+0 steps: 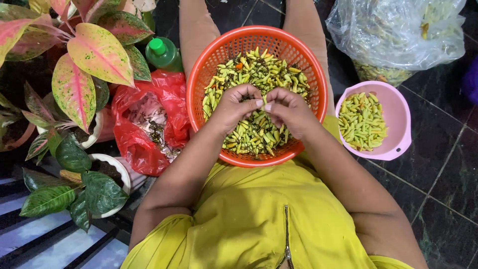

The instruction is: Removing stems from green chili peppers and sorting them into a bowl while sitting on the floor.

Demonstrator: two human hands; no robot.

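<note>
An orange plastic basket (pixel 199 84) rests on my legs, filled with several small yellow-green chili peppers (pixel 259 69). My left hand (pixel 234 107) and my right hand (pixel 291 112) meet above the middle of the basket, fingertips pinched together on one small pale chili (pixel 264 102). Both hands hold that same pepper between thumb and fingers. My forearms come up from the bottom of the view over my yellow garment.
A pink bowl (pixel 398 119) with several chilies sits at my right. A clear plastic bag (pixel 398 35) of chilies lies at the upper right. A red plastic bag (pixel 144 119) holding scraps, a green bottle (pixel 162 52) and potted leafy plants (pixel 84 69) stand on my left. Dark tiled floor.
</note>
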